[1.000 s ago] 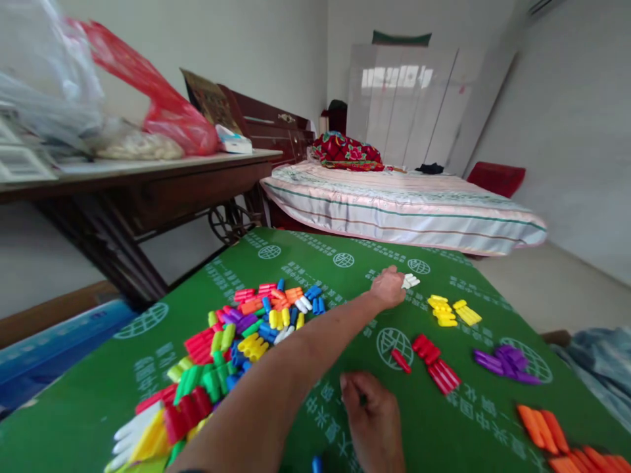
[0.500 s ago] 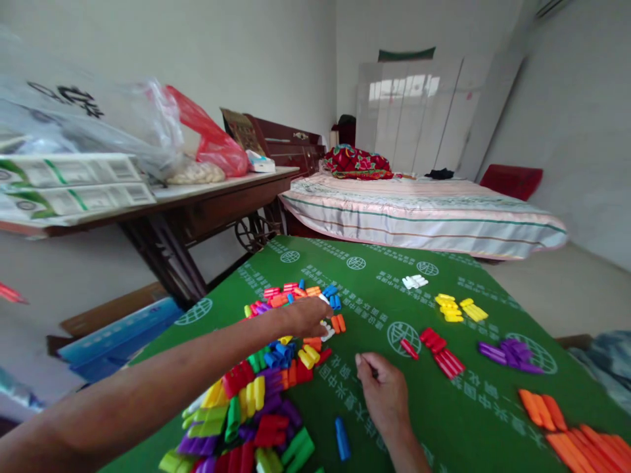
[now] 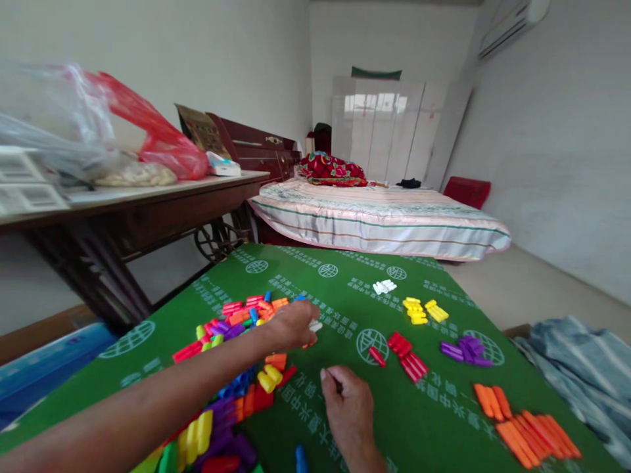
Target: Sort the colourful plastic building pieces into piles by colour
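My left hand (image 3: 296,326) reaches over the far right side of a mixed heap of small coloured plastic tubes, like pen caps. Between its closed fingertips pokes a white plastic tube (image 3: 315,325). Part of the heap lies hidden beneath my left forearm. My right hand (image 3: 348,402) rests low over the green tabletop, right of the heap, its fingers curled closed; whatever may be inside does not show. Yellow tubes (image 3: 270,378) lie left of it. Beyond it sit a single red tube (image 3: 377,357) and a red group (image 3: 407,357).
Sorted groups lie rightward on the green table (image 3: 345,299): white tubes (image 3: 384,287), yellow tubes (image 3: 424,311), purple tubes (image 3: 467,351) and orange tubes (image 3: 537,433). A blue tube (image 3: 301,458) is at the near edge. A bed (image 3: 379,217) stands behind; a sewing-machine table (image 3: 162,210) stands left.
The view has swung to the right. My left hand has shifted slightly rightward off the heap, with a white tube at its fingertips. My right hand remains curled in about the same place.
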`<state>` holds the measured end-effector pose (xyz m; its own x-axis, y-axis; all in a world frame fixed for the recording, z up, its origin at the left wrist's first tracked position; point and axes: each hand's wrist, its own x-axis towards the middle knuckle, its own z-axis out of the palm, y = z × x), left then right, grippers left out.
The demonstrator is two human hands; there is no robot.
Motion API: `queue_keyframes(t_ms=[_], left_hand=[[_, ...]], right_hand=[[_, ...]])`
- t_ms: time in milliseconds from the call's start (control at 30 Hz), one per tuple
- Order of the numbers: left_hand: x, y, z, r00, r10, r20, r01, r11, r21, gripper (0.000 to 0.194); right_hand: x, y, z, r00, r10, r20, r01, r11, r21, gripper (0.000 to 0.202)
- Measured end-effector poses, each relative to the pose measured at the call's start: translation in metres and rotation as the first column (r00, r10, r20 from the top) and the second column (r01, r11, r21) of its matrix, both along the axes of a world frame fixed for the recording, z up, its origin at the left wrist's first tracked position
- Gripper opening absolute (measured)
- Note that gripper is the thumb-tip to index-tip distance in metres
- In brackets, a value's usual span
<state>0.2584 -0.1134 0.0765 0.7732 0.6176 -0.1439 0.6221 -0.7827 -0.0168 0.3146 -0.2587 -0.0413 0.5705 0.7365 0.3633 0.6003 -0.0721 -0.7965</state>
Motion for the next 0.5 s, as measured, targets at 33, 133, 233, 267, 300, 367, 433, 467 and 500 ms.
queue_keyframes(t_ms=[33,133,233,267,300,367,433,467,500], left_hand=[[0.013,0.003,0.000,0.999,-0.005,0.042,0.006,1.000,-0.016,0.024],[0.063,0.012,-0.008,0.996,0.009,0.085,-0.007,1.000,-0.023,0.024],[0.114,0.021,-0.025,0.991,0.043,0.125,-0.041,0.999,-0.014,0.027],[0.129,0.024,-0.031,0.988,0.051,0.146,-0.051,0.999,-0.007,0.028],[0.143,0.027,-0.037,0.984,0.061,0.167,-0.061,0.998,-0.001,0.030],[0.167,0.033,-0.046,0.976,0.081,0.203,-0.083,0.997,0.004,0.034],[0.184,0.037,-0.054,0.969,0.101,0.225,-0.104,0.995,0.000,0.036],[0.191,0.038,-0.057,0.967,0.109,0.230,-0.110,0.994,-0.006,0.037],[0.195,0.039,-0.059,0.966,0.113,0.231,-0.113,0.994,-0.015,0.037]], right_hand=[[0.000,0.000,0.000,1.000,0.000,-0.006,0.000,1.000,0.003,0.033],[0.000,0.001,0.000,0.999,0.008,-0.037,-0.008,1.000,0.004,0.032],[0.000,0.001,-0.001,0.997,0.029,-0.075,-0.031,0.999,-0.026,0.031],[0.000,0.001,-0.001,0.996,0.031,-0.087,-0.034,0.999,-0.038,0.031],[0.000,0.001,-0.001,0.995,0.027,-0.096,-0.032,0.998,-0.052,0.030],[0.000,0.000,-0.002,0.994,0.016,-0.108,-0.023,0.997,-0.071,0.030],[0.000,0.000,-0.003,0.993,0.016,-0.114,-0.025,0.997,-0.075,0.029],[0.000,0.001,-0.003,0.993,0.021,-0.118,-0.030,0.997,-0.073,0.028],[0.000,0.001,-0.003,0.992,0.028,-0.123,-0.036,0.997,-0.068,0.027]])
